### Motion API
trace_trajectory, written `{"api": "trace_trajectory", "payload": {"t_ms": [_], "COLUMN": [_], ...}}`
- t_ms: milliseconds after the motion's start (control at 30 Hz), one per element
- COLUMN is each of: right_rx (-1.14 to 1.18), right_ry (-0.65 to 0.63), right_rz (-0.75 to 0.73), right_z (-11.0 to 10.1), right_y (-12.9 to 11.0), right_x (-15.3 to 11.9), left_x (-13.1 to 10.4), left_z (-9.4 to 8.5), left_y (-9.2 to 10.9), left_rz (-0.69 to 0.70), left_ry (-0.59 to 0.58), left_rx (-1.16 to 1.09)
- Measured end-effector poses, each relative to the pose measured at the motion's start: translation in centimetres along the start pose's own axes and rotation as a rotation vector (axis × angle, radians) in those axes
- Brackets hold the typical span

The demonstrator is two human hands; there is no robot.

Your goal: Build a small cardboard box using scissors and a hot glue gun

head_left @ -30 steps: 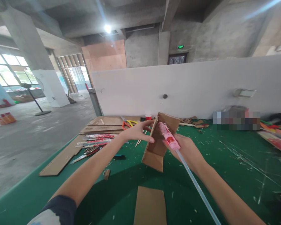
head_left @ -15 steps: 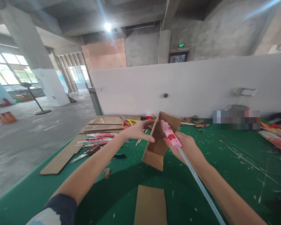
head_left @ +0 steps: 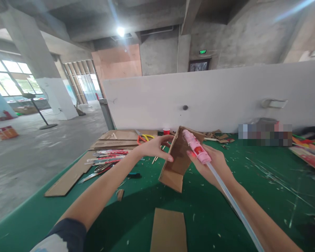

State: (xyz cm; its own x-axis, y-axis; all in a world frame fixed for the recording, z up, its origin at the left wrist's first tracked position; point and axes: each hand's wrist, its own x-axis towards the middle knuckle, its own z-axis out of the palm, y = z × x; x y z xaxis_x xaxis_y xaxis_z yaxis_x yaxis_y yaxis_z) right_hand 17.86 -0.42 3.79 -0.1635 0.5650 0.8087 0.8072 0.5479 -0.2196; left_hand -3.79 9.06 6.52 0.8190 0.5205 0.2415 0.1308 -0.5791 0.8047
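My left hand (head_left: 160, 147) grips the left wall of an open cardboard box (head_left: 177, 157), thumb on the near side and fingers partly hidden behind it. The box is tilted above the green table. In my right hand (head_left: 212, 162) is a pink hot glue gun (head_left: 198, 147), its nozzle at the box's upper inside corner; I cannot tell whether it touches. A long clear glue stick (head_left: 233, 203) sticks out of the gun's back end toward me. A flat cardboard piece (head_left: 168, 229) lies on the table (head_left: 136, 224) below the box.
On the left lie cardboard sheets (head_left: 68, 178), packaged sticks (head_left: 110, 155), scissors (head_left: 102, 168) and pliers with red and yellow handles (head_left: 144, 138). A red cup (head_left: 166, 131) stands at the back by a white partition (head_left: 212, 94). Cardboard scraps (head_left: 220, 136) and glue strands lie to the right.
The glue gun in my right hand has shifted right and slightly up along the box's upper inside. My left hand and the box have barely moved.
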Motion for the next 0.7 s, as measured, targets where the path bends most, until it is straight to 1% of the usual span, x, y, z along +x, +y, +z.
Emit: {"api": "trace_trajectory", "payload": {"t_ms": [167,333,500,700], "right_rx": [-0.011,-0.006,0.011,-0.004], "right_ry": [-0.031,-0.009,0.019,-0.024], "right_rz": [-0.007,-0.002,0.015,-0.028], "right_z": [0.2,0.2,0.1,0.7], "right_y": [-0.1,-0.6,-1.3,-0.5], "right_x": [0.1,0.2,0.4,-0.3], "left_x": [-0.1,-0.1,-0.1,-0.1], "left_z": [0.0,0.0,0.0,0.0], "left_y": [0.1,-0.2,-0.1,0.0], "left_rz": [-0.022,-0.013,-0.023,-0.018], "left_ry": [-0.013,-0.031,-0.035,-0.04], "left_rx": [-0.022,-0.052,-0.069,-0.059]}}
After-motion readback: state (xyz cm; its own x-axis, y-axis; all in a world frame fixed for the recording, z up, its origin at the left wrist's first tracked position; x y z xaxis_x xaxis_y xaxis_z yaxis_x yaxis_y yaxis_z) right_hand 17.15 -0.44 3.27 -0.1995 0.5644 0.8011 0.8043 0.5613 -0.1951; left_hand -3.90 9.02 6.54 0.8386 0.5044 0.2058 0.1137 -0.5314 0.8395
